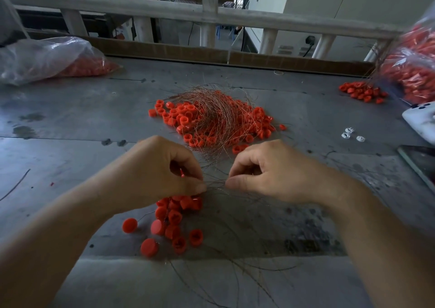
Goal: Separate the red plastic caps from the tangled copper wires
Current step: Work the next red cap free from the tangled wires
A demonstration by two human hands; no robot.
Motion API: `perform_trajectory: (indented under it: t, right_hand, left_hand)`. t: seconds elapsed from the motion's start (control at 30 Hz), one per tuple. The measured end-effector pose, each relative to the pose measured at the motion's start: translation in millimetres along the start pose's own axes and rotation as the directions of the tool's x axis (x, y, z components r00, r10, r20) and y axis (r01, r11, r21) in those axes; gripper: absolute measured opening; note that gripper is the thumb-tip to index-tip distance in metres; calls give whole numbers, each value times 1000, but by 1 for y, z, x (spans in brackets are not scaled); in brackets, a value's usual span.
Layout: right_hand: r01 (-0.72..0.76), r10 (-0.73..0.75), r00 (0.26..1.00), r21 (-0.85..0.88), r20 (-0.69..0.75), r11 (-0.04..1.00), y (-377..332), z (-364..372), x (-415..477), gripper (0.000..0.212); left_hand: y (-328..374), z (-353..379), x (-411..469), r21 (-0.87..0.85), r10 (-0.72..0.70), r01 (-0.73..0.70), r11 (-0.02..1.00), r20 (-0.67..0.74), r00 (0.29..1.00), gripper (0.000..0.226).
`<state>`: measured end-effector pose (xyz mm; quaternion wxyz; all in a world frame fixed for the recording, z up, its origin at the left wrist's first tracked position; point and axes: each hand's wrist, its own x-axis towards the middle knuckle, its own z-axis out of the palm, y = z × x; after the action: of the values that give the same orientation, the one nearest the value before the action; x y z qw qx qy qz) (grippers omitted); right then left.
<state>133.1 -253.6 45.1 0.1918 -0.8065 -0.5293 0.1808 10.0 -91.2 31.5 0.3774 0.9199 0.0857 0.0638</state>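
Copper wires pinched in both grips

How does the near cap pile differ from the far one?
The far pile holds many more caps than the near pile. A dense tangle of wires covers the far pile; the near pile shows only a few strands. The near pile lies by the left hand, the far pile beyond it. Both are red caps.

Just on the near side of the tangled cap pile, the left hand and right hand pinch thin copper wires; loose red caps lie nearer still.
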Motion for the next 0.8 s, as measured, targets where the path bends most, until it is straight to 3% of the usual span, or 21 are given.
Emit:
perform_trajectory:
  t: [0.1,0.2,0.27,0.4,0.6,0.8]
  right_hand:
    - [-8,15,992,62,-125,998,4,-7,0,16]
    - [-24,55,961,116,-272,993,10,-12,-1,16]
    - [-31,73,942,132,-326,991,12,-12,0,14]
    - [-53,92,932,119,-350,991,13,-9,2,13]
    - [-77,97,928,71,-359,995,14,-6,4,15]
    - [-83,101,913,64,-395,995,16,-6,5,17]
  left_hand:
    - [-2,-14,0,-91,-38,23,996,-175,984,23]
    - [-17,-36,4,-193,-188,114,975,-427,885,5]
    - [-30,-44,8,-217,-246,153,964,-513,822,16]
    - [-43,-42,11,-168,-296,244,955,-531,794,23]
    - [-54,-37,12,160,-324,410,898,-389,862,24]
    - [-48,-28,13,288,-281,399,871,-375,884,21]
